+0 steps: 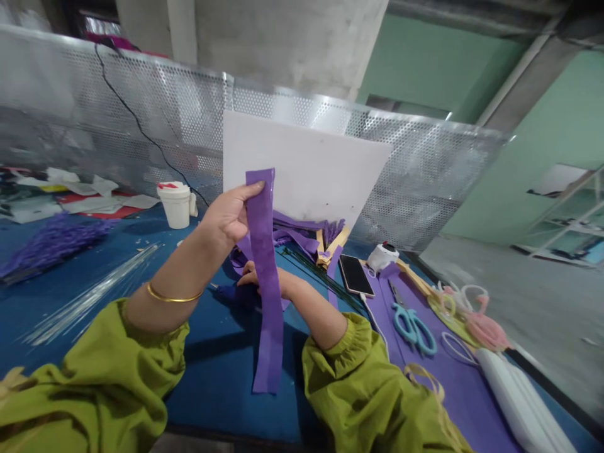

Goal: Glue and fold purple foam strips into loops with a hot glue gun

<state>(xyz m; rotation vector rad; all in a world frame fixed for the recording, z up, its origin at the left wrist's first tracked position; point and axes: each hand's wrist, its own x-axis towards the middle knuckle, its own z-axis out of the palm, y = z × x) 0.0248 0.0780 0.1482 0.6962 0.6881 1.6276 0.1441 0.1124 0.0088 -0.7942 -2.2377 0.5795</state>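
Observation:
My left hand (231,211) is closed in a pinch on the upper end of a long purple strip (267,283), which hangs down over the table. A thin glossy line shows along the strip's upper right edge. Behind the strip, my right hand (248,277) is closed on a dark blue glue gun (238,296) low over the table, its nozzle pointing left. The strip hides part of the right hand and the gun. More purple strips (302,239) lie heaped just beyond, beside dark green stems (314,277).
Left are thin clear sticks (104,292), a purple flower bunch (56,242) and a white cup (177,204). A white board (302,163) stands behind. Right are a phone (357,275) with a cable, teal-handled scissors (413,327), purple sheet (448,396) and a white pack (521,402).

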